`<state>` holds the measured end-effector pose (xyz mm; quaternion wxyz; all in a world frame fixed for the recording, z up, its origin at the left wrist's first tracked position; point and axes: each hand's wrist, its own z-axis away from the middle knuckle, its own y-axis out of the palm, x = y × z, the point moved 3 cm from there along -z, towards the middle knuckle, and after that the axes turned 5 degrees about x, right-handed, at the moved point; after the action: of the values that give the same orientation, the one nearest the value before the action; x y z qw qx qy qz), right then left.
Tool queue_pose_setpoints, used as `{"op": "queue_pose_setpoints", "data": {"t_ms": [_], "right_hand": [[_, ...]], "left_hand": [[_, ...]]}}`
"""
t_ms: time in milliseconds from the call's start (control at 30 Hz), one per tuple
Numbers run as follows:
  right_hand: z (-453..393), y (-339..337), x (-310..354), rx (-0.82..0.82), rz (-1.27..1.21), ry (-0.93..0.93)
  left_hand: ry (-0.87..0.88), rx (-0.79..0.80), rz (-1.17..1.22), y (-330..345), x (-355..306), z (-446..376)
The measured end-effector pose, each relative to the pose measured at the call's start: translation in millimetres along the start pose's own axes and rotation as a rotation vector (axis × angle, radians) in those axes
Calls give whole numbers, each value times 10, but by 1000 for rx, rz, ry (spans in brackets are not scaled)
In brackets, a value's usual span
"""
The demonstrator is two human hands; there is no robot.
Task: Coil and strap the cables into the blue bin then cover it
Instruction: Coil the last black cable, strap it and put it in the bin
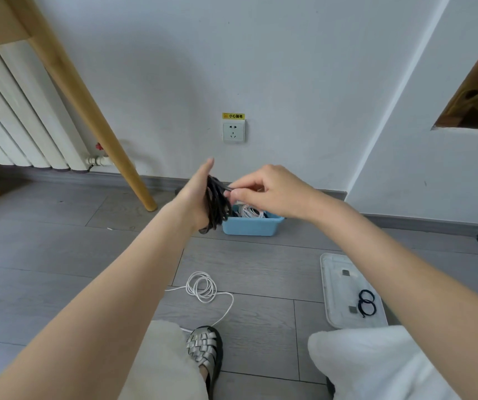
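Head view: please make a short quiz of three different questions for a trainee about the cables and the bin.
1. True or false: the black cable is wound around the left hand.
2. Where are the two black straps? A) in the blue bin B) on the clear lid C) on the floor
3. Fill in: the right hand pinches the ____ cable.

Key: 1 true; 2 B; 3 black. A white cable lies coiled on the floor, not yet strapped.
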<state>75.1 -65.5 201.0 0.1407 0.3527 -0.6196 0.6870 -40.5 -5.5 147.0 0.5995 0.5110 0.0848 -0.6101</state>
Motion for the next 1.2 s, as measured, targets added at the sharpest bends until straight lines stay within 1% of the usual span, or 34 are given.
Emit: {"op": "queue_pose_setpoints", "data": {"t_ms": [67,133,233,300,367,433,500,533,567,600,633,667,700,733,800,867,933,1000,1067,1100,1133,1200], "right_hand": [[17,45,-25,95,-9,6],[56,70,-131,210,-52,68],[132,94,-341,347,-70,175],[176,71,-448,400,-75,237],[202,15,-563,393,-110,297],[188,-48,-696,327,-79,342],[154,-94,-791,236,138,368],[133,-124,-789,146,242,365],[110,-168,-757,25,265,349],[91,-216,-704,-95,175,319],[85,-257,-643,-175,-21,274],[83,-278,-549,-186,-266,205],[84,-269,-455,-132,-455,141],[81,-238,-381,-36,-545,83],[74,-107,-293,172,-549,16],[79,-9,-301,307,-547,31],[92,-10,-342,331,-623,61],[129,-36,-398,367,-661,78],[159,-33,-456,368,-628,115],[149,-22,-479,334,-606,159],[133,-10,-503,271,-592,214],[99,16,-484,89,-549,317]], "left_hand": [[101,-34,149,-43,-109,20],[172,-9,292,-89,-187,20],[185,75,278,-75,-235,73],[154,183,218,-21,-256,125],[97,338,111,59,-267,177],[-2,547,-21,153,-251,248],[-111,713,-203,241,-187,321],[-151,737,-320,278,-140,348],[-187,733,-435,312,-90,370],[-219,716,-534,347,-41,385],[-241,703,-610,383,1,396],[-252,699,-661,416,29,407],[-259,699,-691,446,56,418],[-264,697,-700,469,70,425],[-252,690,-680,499,68,426],[-221,663,-677,498,49,412],[-180,626,-673,476,25,392],[-119,548,-651,436,-10,347],[-56,414,-649,398,-32,259],[-30,335,-634,379,-42,219],[-7,262,-604,365,-43,175],[35,130,-525,356,-49,105]]}}
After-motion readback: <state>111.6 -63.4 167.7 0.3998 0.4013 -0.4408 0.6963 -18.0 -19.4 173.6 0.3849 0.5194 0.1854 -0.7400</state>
